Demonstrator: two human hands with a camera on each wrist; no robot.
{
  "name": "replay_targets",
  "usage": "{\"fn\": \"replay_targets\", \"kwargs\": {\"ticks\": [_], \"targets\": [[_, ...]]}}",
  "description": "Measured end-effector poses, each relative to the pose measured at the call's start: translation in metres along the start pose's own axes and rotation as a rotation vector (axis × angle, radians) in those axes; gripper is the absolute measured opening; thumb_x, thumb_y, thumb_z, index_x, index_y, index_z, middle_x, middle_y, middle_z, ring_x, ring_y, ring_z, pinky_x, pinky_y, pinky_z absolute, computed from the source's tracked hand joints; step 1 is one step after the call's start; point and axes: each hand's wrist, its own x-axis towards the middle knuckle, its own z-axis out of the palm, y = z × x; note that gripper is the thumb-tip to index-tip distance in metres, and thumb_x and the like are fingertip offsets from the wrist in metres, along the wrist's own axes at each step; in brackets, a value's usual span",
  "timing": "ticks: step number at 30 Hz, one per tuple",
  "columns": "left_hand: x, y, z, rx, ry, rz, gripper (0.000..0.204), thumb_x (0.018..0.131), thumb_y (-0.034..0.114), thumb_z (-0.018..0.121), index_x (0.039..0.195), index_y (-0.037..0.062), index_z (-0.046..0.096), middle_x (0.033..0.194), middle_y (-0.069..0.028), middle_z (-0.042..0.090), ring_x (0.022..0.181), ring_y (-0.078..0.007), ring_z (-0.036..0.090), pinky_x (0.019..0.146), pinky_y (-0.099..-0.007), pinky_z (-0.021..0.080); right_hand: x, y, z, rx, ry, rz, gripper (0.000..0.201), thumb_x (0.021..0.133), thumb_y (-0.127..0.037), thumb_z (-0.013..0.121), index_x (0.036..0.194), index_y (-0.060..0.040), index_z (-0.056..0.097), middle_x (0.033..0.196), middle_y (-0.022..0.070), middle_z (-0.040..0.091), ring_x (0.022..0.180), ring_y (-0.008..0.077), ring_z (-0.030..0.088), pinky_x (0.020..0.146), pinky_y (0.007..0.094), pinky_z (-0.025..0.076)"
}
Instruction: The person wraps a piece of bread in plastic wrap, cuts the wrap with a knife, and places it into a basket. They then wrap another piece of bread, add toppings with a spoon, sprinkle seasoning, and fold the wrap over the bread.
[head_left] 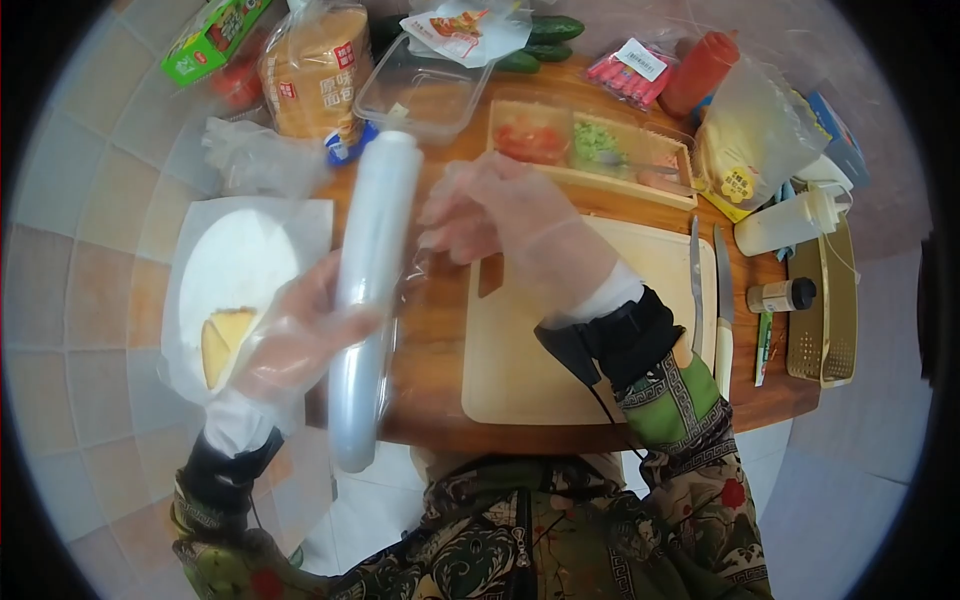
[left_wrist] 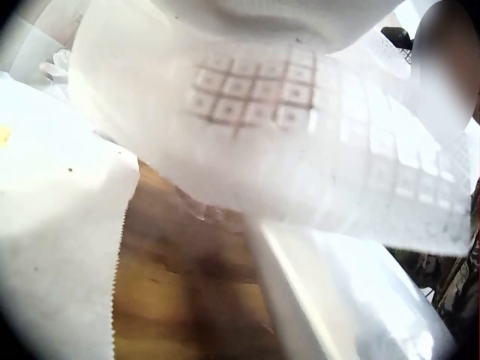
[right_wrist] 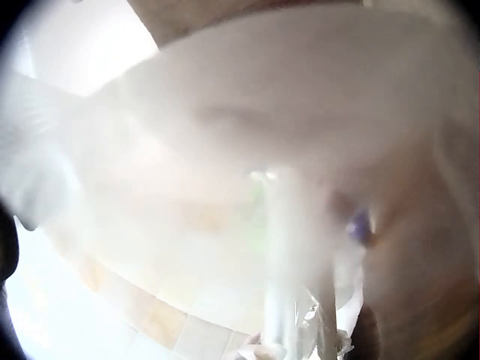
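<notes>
A long roll of clear plastic film (head_left: 375, 240) is held nearly upright, tilted slightly, over the table's left part. The left hand (head_left: 310, 335), in a clear plastic glove, grips the roll around its middle, thumb across the front. To the right of the roll's upper half is the gloved right hand (head_left: 520, 225), its fingers bent near a loose film edge; whether they pinch it cannot be told. In the left wrist view the film roll (left_wrist: 360, 292) shows below the glove. The right wrist view is mostly blurred by the glove, with the roll (right_wrist: 281, 285) low in it.
Left, triangular bread pieces (head_left: 228, 340) lie on white paper (head_left: 315, 225). A cutting board (head_left: 580, 350) is in front, with knives (head_left: 722, 300) at its right. Behind stand a divided food tray (head_left: 600, 178), a bread bag (head_left: 315, 75), and a clear container (head_left: 425, 95). Bottles (head_left: 785, 222) and a basket (head_left: 825, 330) stand right.
</notes>
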Motion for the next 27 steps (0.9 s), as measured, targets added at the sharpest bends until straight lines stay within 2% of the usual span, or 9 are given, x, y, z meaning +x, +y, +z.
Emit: {"fn": "replay_targets", "kwargs": {"ticks": [1,5,13,20,22,23,25,26,27], "targets": [[0.003,-0.005,0.000,0.033,0.030,0.001,0.059,0.086,0.009,0.067,0.140,-0.0037,0.048,0.113,-0.0068,0.064,0.098,-0.0133,0.060,0.092,-0.0277,0.049,0.000,0.001,0.000,-0.017,0.016,0.036,0.029,0.102,-0.033,0.053,0.113,-0.0067,0.060,0.094,0.0068,0.070,0.082,0.0164,0.070,0.070,0.0278,0.054],[0.010,-0.013,0.002,0.018,0.031,0.038,0.063,0.087,0.011,0.069,0.143,-0.0040,0.046,0.114,-0.0080,0.064,0.098,-0.0143,0.060,0.093,-0.0281,0.049,0.003,-0.001,0.003,-0.057,0.060,0.090,0.030,0.103,-0.033,0.052,0.117,-0.0068,0.054,0.097,0.0084,0.070,0.076,0.0173,0.070,0.064,0.0267,0.054],[0.015,-0.013,0.002,0.040,-0.006,-0.080,0.065,0.089,0.015,0.071,0.145,-0.0027,0.044,0.120,-0.0090,0.062,0.101,-0.0168,0.061,0.094,-0.0286,0.049,0.009,0.004,0.008,-0.162,0.131,0.147,0.028,0.103,-0.035,0.051,0.104,-0.0066,0.055,0.083,0.0087,0.069,0.056,0.0162,0.064,0.048,0.0248,0.047],[0.019,-0.026,0.009,0.004,0.030,-0.179,0.063,0.089,0.016,0.070,0.144,-0.0031,0.045,0.117,-0.0097,0.063,0.099,-0.0178,0.061,0.092,-0.0302,0.049,0.018,0.021,-0.006,-0.220,0.077,0.117,0.032,0.100,-0.038,0.055,0.099,-0.0062,0.057,0.079,0.0083,0.068,0.054,0.0155,0.063,0.047,0.0258,0.046],[0.018,-0.025,0.012,0.254,0.050,0.050,0.061,0.089,0.014,0.069,0.142,-0.0060,0.046,0.113,-0.0123,0.064,0.096,-0.0172,0.062,0.087,-0.0302,0.051,0.017,0.015,-0.003,-0.240,0.073,0.184,0.028,0.102,-0.033,0.051,0.099,-0.0056,0.051,0.079,0.0083,0.063,0.052,0.0178,0.060,0.050,0.0296,0.047],[0.017,-0.021,0.014,0.255,0.048,0.050,0.061,0.089,0.014,0.069,0.142,-0.0060,0.046,0.113,-0.0123,0.064,0.096,-0.0172,0.062,0.087,-0.0302,0.051,0.018,0.016,-0.003,-0.238,0.075,0.184,0.028,0.102,-0.033,0.051,0.099,-0.0056,0.051,0.079,0.0083,0.063,0.052,0.0178,0.060,0.050,0.0296,0.047],[0.014,-0.009,0.016,0.618,0.167,0.049,0.059,0.090,0.013,0.067,0.142,-0.0045,0.046,0.111,-0.0159,0.064,0.094,-0.0198,0.063,0.085,-0.0312,0.051,0.023,0.019,-0.006,-0.198,0.066,0.207,0.027,0.102,-0.031,0.052,0.100,-0.0047,0.052,0.078,0.0090,0.063,0.052,0.0180,0.060,0.050,0.0293,0.048],[0.018,-0.012,0.015,0.619,0.167,0.050,0.059,0.090,0.013,0.067,0.142,-0.0045,0.046,0.111,-0.0159,0.064,0.094,-0.0198,0.063,0.085,-0.0312,0.051,0.023,0.020,-0.007,-0.197,0.066,0.206,0.027,0.102,-0.031,0.052,0.100,-0.0047,0.052,0.078,0.0090,0.063,0.052,0.0180,0.060,0.050,0.0293,0.048],[0.027,-0.017,0.013,0.692,0.222,0.229,0.058,0.091,0.013,0.066,0.144,-0.0021,0.046,0.112,-0.0169,0.064,0.095,-0.0217,0.064,0.085,-0.0323,0.051,0.023,0.021,-0.008,-0.189,0.062,0.191,0.030,0.100,-0.035,0.056,0.100,-0.0055,0.056,0.080,0.0091,0.066,0.054,0.0173,0.062,0.049,0.0274,0.048]]}}
